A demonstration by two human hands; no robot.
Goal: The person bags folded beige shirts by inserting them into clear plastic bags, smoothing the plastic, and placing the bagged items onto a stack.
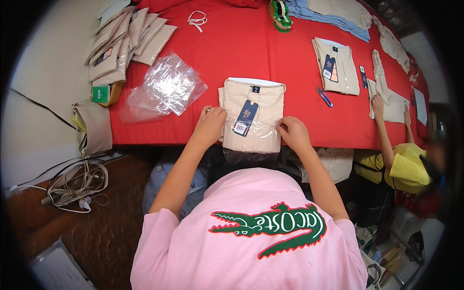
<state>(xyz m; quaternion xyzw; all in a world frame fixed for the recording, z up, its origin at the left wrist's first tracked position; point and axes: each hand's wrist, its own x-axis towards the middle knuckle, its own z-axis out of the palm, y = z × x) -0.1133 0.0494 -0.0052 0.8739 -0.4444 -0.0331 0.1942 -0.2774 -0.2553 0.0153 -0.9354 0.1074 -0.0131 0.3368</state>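
A folded beige shirt (266,104) lies in front of me at the near edge of the red table, a dark blue hang tag (245,118) on its front. Clear plastic bag (263,129) covers its lower half, with the bag's open edge crossing just below the middle. My left hand (211,124) is closed at the left side of the bag, fingertips partly hidden. On the opposite side my right hand (294,133) pinches the bag's edge between thumb and fingers. Left of the shirt, a pile of clear plastic bags (169,84) rests on the red cloth.
Packed beige garments (108,53) are stacked at the far left. Small blue-handled snips (324,96) lie near another folded shirt (345,72) on the right. A green tape dispenser (280,17) stands at the back. A co-worker's hands (378,107) handle a beige garment at the far right.
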